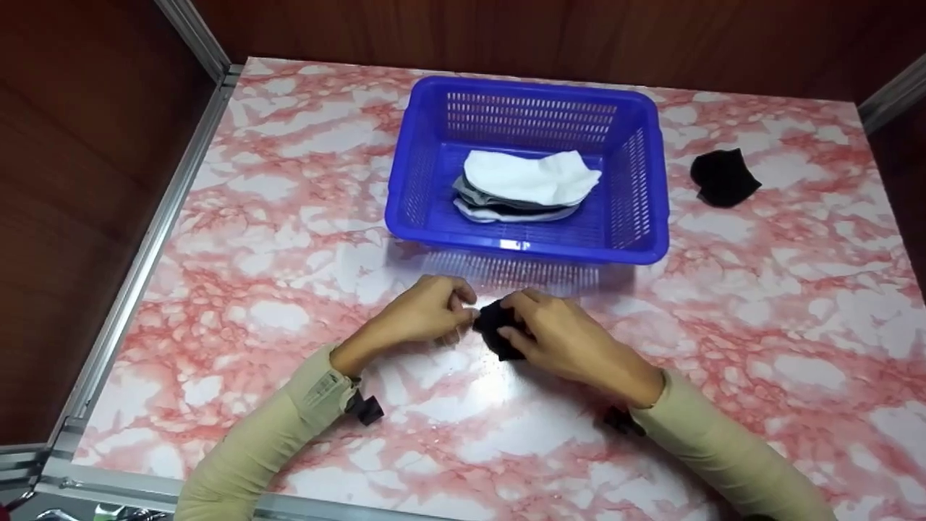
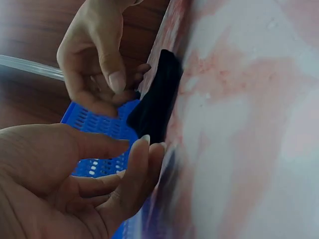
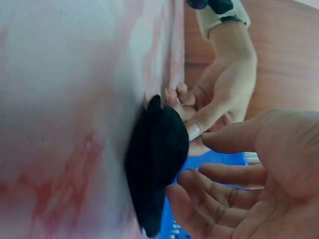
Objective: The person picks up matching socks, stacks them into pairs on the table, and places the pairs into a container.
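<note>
A black sock (image 1: pixel 499 329), bunched small, lies on the marbled table in front of the basket. My left hand (image 1: pixel 434 311) is at its left end, fingertips right at the cloth, thumb and fingers spread apart in the left wrist view. From the other side my right hand (image 1: pixel 561 333) reaches over the sock, its fingers loosely bent. In the right wrist view, the right thumb stands apart from the fingers beside the sock (image 3: pixel 157 164). Another black sock (image 1: pixel 723 177) lies folded at the far right.
Behind the hands stands a blue plastic basket (image 1: pixel 521 250) with slotted walls. Inside it is a stack of folded socks, a white sock (image 1: pixel 532 177) on top and grey and black ones beneath. Dark wooden panels (image 1: pixel 506 36) and metal rails (image 1: pixel 145 268) border the table.
</note>
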